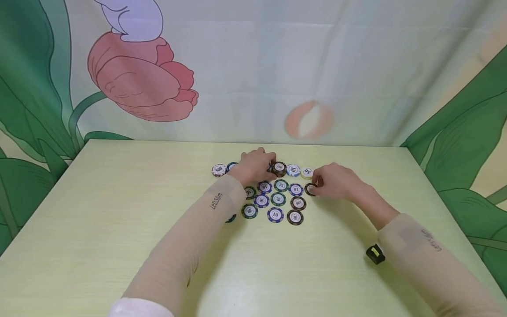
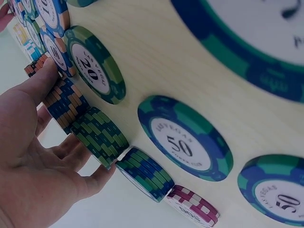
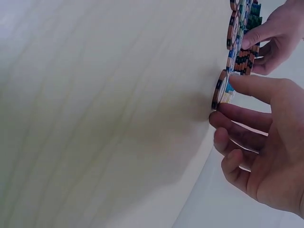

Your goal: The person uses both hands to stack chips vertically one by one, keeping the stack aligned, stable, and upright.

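While the brown 100-chip stack (image 1: 279,168) is standing in the back row, the left hand (image 1: 253,165) is reaching just left of it, thumb and fingers gripping a blue-and-orange chip stack (image 2: 65,102) from both sides, apparently steadying the column. Right hand (image 1: 336,181): reaching to the brown stack's right front, thumb and forefinger pinching a brown-rimmed poker chip (image 1: 306,189) at its edge, a hold seemingly suiting a thin disc. Light-blue 10 stack (image 1: 293,170): standing directly right of the brown stack. Yellow 50 stack (image 1: 306,172): standing farther right. Maroon-and-white 500 stack (image 1: 219,170): standing well left, probably marking the row's end. Green 20 chip (image 1: 278,199), blue 10 chip (image 1: 275,215): lying in front of the brown stack, face up, presumably for reading values.
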The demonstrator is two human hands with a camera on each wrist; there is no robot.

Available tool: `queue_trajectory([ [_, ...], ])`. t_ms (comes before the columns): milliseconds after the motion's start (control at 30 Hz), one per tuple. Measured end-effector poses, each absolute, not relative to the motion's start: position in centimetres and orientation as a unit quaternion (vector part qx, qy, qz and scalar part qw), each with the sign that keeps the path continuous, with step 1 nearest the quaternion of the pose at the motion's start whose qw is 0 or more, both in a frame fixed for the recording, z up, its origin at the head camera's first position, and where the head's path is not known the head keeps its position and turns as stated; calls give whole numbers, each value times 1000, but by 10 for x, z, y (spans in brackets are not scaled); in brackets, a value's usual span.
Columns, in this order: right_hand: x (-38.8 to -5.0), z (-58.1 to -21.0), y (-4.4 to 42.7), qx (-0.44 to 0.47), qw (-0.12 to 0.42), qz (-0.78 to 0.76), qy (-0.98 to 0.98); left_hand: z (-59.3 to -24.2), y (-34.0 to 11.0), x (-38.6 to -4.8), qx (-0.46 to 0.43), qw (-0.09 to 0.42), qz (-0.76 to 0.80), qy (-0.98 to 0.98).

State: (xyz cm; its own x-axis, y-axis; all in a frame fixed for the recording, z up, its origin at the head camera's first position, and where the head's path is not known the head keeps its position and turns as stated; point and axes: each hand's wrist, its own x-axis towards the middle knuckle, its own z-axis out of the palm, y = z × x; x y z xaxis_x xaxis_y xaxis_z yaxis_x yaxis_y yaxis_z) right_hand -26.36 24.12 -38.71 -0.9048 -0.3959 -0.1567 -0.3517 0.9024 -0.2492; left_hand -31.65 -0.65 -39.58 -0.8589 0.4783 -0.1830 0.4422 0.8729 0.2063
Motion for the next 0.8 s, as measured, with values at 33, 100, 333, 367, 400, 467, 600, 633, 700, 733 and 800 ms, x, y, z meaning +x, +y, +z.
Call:
queue_trajectory([
  [33, -264, -387, 242, -196, 108, -107, 969, -396, -6, -316, 239, 116, 78, 961],
  [100, -264, -388, 243, -204, 116, -106, 966, -395, -6, -316, 238, 117, 77, 961],
  [333, -263, -391, 240, -217, 113, -104, 964, -394, -6, -314, 236, 118, 77, 962],
  [367, -263, -392, 240, -217, 113, -105, 964, -394, -6, -314, 236, 118, 76, 962],
  [400, -263, -392, 239, -217, 114, -106, 964, -394, -6, -314, 236, 118, 76, 962],
  [467, -263, -393, 239, -218, 115, -107, 963, -393, -6, -314, 236, 117, 75, 962],
  [600, -261, -393, 238, -218, 114, -114, 963, -393, -6, -314, 236, 118, 76, 961],
  [633, -261, -393, 238, -218, 114, -116, 962, -393, -6, -314, 236, 119, 76, 961],
  [700, -260, -392, 237, -221, 110, -116, 962, -393, -6, -314, 235, 119, 77, 961],
  [733, -260, -393, 236, -223, 108, -114, 962, -393, -6, -314, 235, 119, 78, 962],
  [800, -259, -393, 236, -225, 103, -110, 963, -394, -5, -314, 234, 119, 79, 962],
])
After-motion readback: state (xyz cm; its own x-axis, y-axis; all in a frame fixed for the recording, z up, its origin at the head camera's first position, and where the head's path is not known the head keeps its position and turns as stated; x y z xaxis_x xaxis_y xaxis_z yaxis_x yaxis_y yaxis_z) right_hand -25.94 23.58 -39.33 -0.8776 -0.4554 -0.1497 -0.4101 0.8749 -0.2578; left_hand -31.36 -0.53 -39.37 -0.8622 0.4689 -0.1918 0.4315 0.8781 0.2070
